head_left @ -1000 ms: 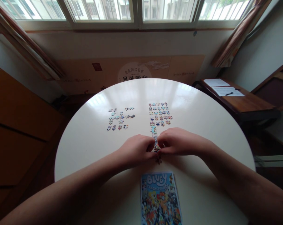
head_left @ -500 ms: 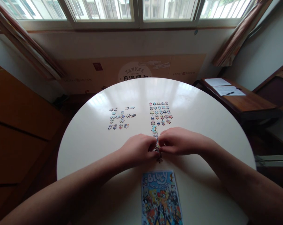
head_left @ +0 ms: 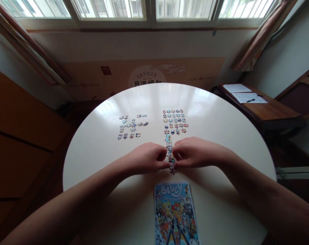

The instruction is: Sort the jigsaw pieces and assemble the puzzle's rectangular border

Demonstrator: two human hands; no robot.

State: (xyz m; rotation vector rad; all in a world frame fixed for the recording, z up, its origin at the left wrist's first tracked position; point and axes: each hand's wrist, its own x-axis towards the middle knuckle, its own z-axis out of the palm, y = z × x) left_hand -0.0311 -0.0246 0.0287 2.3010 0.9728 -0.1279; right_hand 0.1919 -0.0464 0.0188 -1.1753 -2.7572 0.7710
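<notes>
A narrow strip of joined jigsaw puzzle pieces (head_left: 169, 147) lies on the white round table (head_left: 93, 163), running toward me. My left hand (head_left: 150, 156) is closed against the strip's left edge, thumb low and fingers curled. From the right side my right hand (head_left: 197, 152) grips the same strip with bent fingers. The fingertips partly cover the pieces between them. Beyond the strip, loose puzzle pieces (head_left: 173, 120) are laid out in rows. Another scattered group of puzzle pieces (head_left: 131, 126) sits to the left.
A Bluey picture sheet (head_left: 176, 214) lies near the front of the table. To the right, papers (head_left: 248, 98) and a pen rest on a brown wooden desk (head_left: 274, 110). Windows and a printed cardboard panel (head_left: 82, 75) are behind the table.
My left hand has shifted slightly left and up, showing more of the strip between the hands. My right hand stays almost in place. The whole view has shifted a little.
</notes>
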